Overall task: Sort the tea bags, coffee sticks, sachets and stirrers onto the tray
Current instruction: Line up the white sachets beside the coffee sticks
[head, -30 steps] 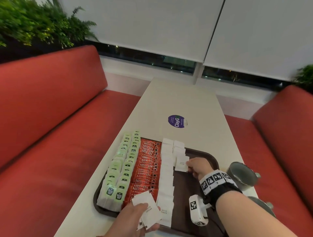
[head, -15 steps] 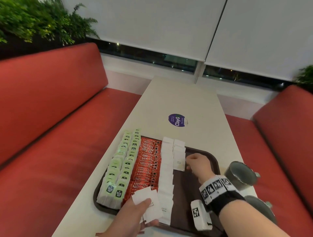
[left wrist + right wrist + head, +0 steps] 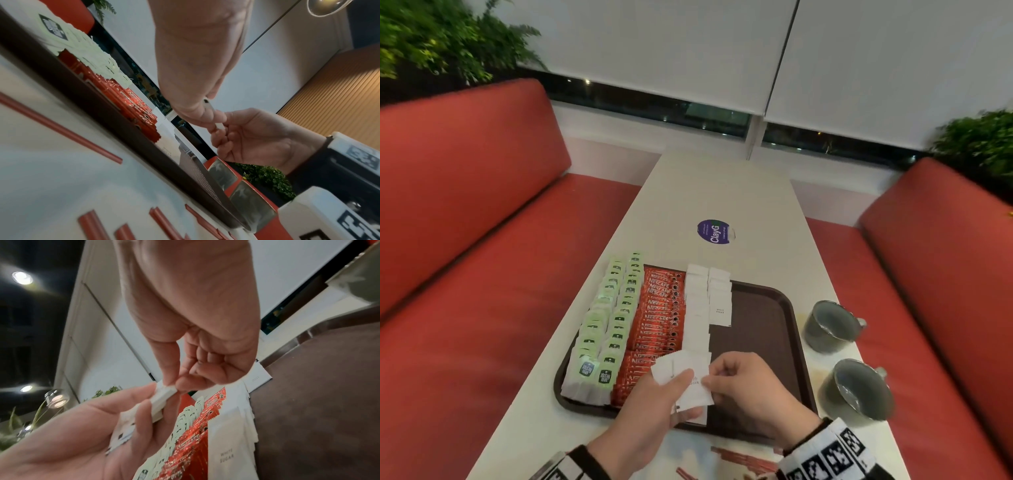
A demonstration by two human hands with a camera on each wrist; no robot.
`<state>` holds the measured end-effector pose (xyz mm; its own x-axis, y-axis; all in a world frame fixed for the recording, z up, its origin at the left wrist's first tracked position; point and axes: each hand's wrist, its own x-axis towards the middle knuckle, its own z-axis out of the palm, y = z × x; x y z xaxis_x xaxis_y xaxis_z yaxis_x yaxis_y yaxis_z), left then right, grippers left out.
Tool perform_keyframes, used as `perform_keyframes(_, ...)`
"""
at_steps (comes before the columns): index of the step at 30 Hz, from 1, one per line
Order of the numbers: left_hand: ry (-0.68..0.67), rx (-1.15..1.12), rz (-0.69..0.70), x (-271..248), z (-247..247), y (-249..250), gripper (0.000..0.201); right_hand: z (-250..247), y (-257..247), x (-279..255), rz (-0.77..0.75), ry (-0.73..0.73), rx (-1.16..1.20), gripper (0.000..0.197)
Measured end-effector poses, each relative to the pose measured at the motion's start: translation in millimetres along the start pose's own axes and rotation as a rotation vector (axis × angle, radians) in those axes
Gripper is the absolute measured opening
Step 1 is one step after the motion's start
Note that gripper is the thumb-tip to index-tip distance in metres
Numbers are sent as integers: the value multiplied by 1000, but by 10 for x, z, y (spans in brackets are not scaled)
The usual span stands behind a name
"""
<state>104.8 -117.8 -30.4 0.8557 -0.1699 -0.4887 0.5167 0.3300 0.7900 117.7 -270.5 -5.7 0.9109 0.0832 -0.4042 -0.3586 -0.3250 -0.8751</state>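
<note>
White sachets (image 3: 690, 383) fanned in left hand (image 3: 650, 411) over tray (image 3: 787, 308) near edge; right hand (image 3: 743, 387) at top one. L wrist: both hands pinch stack. R wrist: thumb + forefinger nip a corner. Light, floppy paper, prob tears; take by edge.

Dim warm indoor light, round ceiling lamps glaring, wrist views blurred, edges bowed

Head view looks down; both wrist views look up closely, sharing the tray (image 3: 774, 342)
</note>
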Motion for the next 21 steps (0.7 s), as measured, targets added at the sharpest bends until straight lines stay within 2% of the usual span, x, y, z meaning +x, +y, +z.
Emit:
perform_keyframes(4, -25, -64, -43, -21, -51, 66, 20, -194, -110, 17, 22, 39, 146, 13)
perform_keyframes(8, -15, -82, -59, -39, -155, 51, 19, -490, -63, 463, 41, 293, 88, 18)
perform_keyframes(10, 9, -81, -73, -44, -173, 31, 19, -585, 5, 756, 91, 357, 28, 15)
perform_keyframes(16, 58, -93, -71, -62, -211, 7, 22, -601, 138, 1405, 259, 331, -92, 15)
perform_keyframes(21, 88, -104, -74, -39, -301, 2, 24, -571, 173, 1594, 340, 276, -235, 20)
